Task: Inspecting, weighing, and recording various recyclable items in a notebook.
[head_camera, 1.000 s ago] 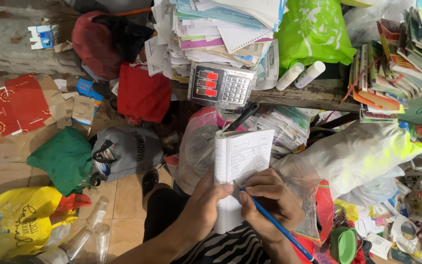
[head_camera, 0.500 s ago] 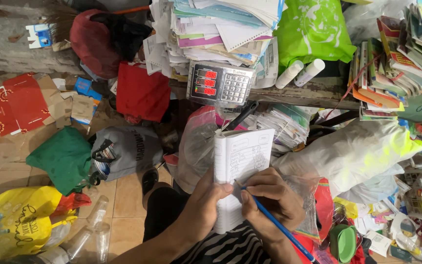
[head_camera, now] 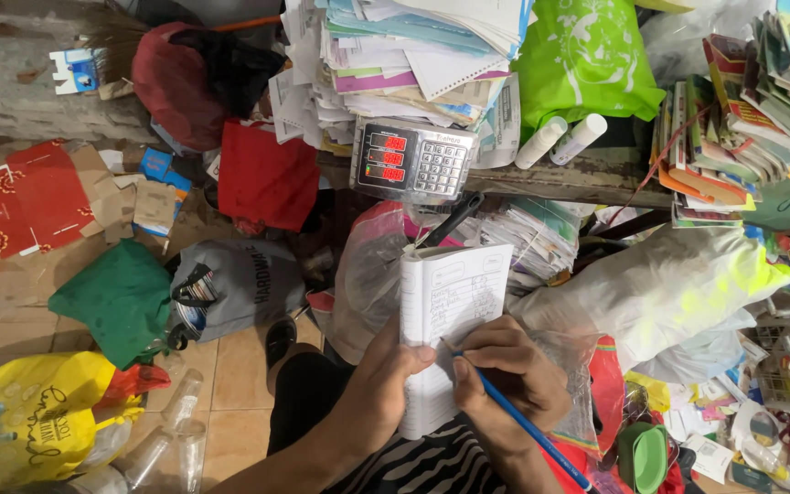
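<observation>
Fingers (head_camera: 496, 352) of the right hand (head_camera: 505, 380) clench a blue pen (head_camera: 518, 421) on a small notebook (head_camera: 450, 320), gripped by the left hand (head_camera: 386, 384), below a digital scale (head_camera: 413, 163).

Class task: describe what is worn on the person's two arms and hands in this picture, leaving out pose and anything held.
Both forearms are bare, with no sleeves in view. The left hand and right hand wear no gloves; no rings, watch or bracelets are visible. A black-and-white striped garment shows beneath the arms.
</observation>
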